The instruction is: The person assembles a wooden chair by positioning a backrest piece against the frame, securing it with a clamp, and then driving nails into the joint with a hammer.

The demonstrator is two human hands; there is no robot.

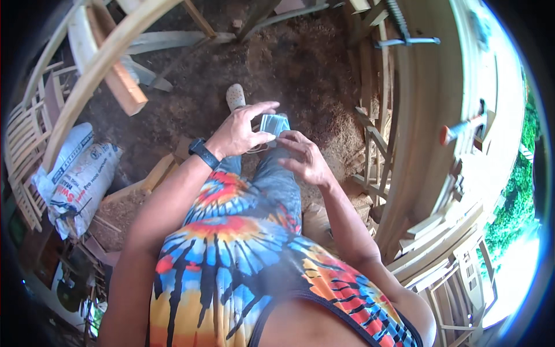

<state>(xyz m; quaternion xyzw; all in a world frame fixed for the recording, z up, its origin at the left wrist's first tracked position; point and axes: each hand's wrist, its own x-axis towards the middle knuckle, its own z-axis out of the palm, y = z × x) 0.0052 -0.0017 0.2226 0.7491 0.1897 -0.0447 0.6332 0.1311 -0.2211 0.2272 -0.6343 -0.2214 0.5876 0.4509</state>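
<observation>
In front of my body I hold a small light-blue pleated face mask (pixel 274 124), with a thin pale cord hanging beneath it. My left hand (pixel 237 132), with a dark watch on its wrist, grips the mask's left side. Its thumb lies at the lower edge while the index finger stretches out above. From the other side, my right hand (pixel 304 157) pinches the lower right edge between thumb and bent fingers. The fingertips partly hide where the cord joins the mask.
A wooden workbench (pixel 425 115) runs along my right, bearing a clamp (pixel 407 40) and an orange-handled tool (pixel 462 128). Curved wooden frames (pixel 87 87) and a filled white sack (pixel 84 185) stand at left. Sawdust covers the dirt floor (pixel 306 69).
</observation>
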